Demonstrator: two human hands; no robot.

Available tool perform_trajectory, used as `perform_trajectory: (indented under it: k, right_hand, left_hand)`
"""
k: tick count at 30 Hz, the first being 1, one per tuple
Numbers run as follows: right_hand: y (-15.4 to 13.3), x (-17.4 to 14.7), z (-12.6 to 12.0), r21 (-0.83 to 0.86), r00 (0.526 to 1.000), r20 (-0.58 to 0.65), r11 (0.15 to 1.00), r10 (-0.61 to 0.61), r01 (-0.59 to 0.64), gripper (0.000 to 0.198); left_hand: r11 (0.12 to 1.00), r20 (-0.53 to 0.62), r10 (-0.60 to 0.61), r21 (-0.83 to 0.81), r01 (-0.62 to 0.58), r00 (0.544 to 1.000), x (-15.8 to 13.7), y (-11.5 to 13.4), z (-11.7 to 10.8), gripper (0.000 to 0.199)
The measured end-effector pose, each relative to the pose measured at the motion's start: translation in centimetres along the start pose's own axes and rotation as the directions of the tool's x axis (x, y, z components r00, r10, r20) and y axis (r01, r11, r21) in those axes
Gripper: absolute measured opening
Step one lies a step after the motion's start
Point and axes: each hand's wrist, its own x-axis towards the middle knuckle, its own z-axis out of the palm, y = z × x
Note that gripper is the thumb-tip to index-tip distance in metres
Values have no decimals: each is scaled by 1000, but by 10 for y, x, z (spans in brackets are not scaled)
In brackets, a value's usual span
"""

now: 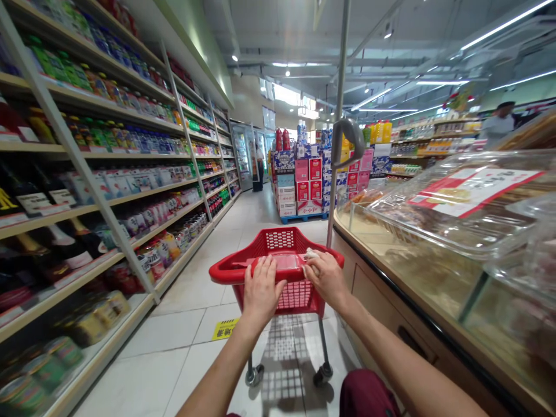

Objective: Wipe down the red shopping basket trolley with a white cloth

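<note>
A red plastic shopping cart stands in front of me on the tiled floor. Across its near side runs a red handle. My left hand lies on the left part of this handle, its fingers stretched flat over the top. On the right part, my right hand is closed on a crumpled white tissue, which pokes out at the fingertips against the handle. The underside of the right hand is hidden. Through the basket's grid I make out no goods.
Drink shelves line the left. On the right, a counter carries clear food boxes, beside a metal pole. Stacked cartons stand ahead on a blue pallet. A person is at far right. A yellow sticker marks the floor.
</note>
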Motion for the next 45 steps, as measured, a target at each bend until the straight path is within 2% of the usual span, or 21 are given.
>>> perform_trajectory:
  k: [2, 4, 6, 7, 9, 11, 12, 13, 17, 21, 23, 26, 29, 31, 34, 36, 37, 38, 42, 43, 45]
  right_hand:
    - [17, -2, -7, 18, 996, -65, 998, 65, -64, 25]
    - [33, -4, -14, -5, 970, -152, 981, 190, -192, 40]
    - [35, -4, -13, -40, 956, -170, 968, 238, -248, 45]
    - [30, -5, -10, -59, 971, -133, 977, 198, -207, 45]
    - [15, -5, 1, -85, 1000, 0, 996, 14, -14, 43]
    - [6, -4, 8, -91, 980, 110, 980, -166, 177, 40]
    - [7, -4, 7, -101, 972, 129, 972, -199, 212, 39]
    - [12, -4, 4, -118, 975, 127, 973, -185, 200, 36]
    - [42, -5, -17, -144, 1000, 16, 990, 3, -1, 28]
    - [35, -8, -17, -43, 996, -17, 996, -85, 84, 15]
    - [27, -8, -13, -1, 996, -55, 998, -70, 70, 11]
    - [31, -8, -11, 31, 995, -99, 1000, 4, -1, 14]
    - [40, -12, -7, -35, 976, -189, 993, 106, -115, 35]
    - [33, -16, 2, -97, 965, -229, 983, 131, -156, 43]
    - [8, -18, 18, -131, 992, -116, 991, -42, 26, 48]
    - [-1, -15, 20, -115, 986, -15, 979, -169, 166, 52]
    - [1, -11, 17, -109, 982, 15, 976, -186, 187, 53]
    - [7, -8, 11, -113, 986, 30, 979, -165, 167, 54]
    - [39, 2, -16, -161, 997, -24, 984, 67, -70, 48]
    - [41, 1, -18, -160, 996, -31, 983, 85, -88, 47]
    - [32, -3, -14, -138, 1000, 6, 990, 17, -16, 50]
  left_hand:
    - [1000, 5, 4, -5, -4, 1000, -1, -2, -1, 43]
    - [1000, 10, 0, -9, 0, 1000, -1, -2, 0, 43]
    - [1000, 12, -7, -8, 7, 1000, 0, -1, 1, 43]
    - [1000, 10, -10, -5, 10, 1000, 0, 0, 2, 44]
    - [1000, 2, -13, 1, 13, 1000, 1, 0, 4, 44]
    - [1000, -4, -4, 3, 4, 1000, 2, -1, 4, 44]
    - [1000, -4, 2, 2, -2, 1000, 2, -2, 4, 43]
    - [1000, -1, 9, 0, -9, 1000, 3, -3, 4, 43]
    - [1000, 18, -3, -2, 3, 1000, 2, -4, 2, 44]
    - [1000, 9, -14, -2, 15, 1000, 1, -2, 3, 43]
    - [1000, -4, -10, -9, 10, 1000, 1, -3, 3, 43]
    - [1000, -12, -4, -17, 4, 1000, 0, -4, 3, 43]
    - [1000, -4, -13, -18, 13, 1000, 1, -1, 2, 42]
    - [1000, 6, -24, -13, 24, 1000, 2, 3, 2, 43]
    - [999, 25, -32, 4, 32, 999, 4, 6, 2, 44]
    - [1000, 38, -26, 13, 26, 999, 5, 5, 1, 44]
    - [1000, 44, -16, 14, 15, 999, 5, 4, 0, 44]
    - [1000, 48, -5, 13, 4, 999, 5, 3, 0, 44]
    - [1000, 46, 10, 11, -11, 999, 4, 0, -1, 44]
    - [1000, 45, 3, 13, -4, 999, 4, 1, -1, 44]
    - [1000, 49, -4, 18, 3, 999, 4, 2, -1, 44]
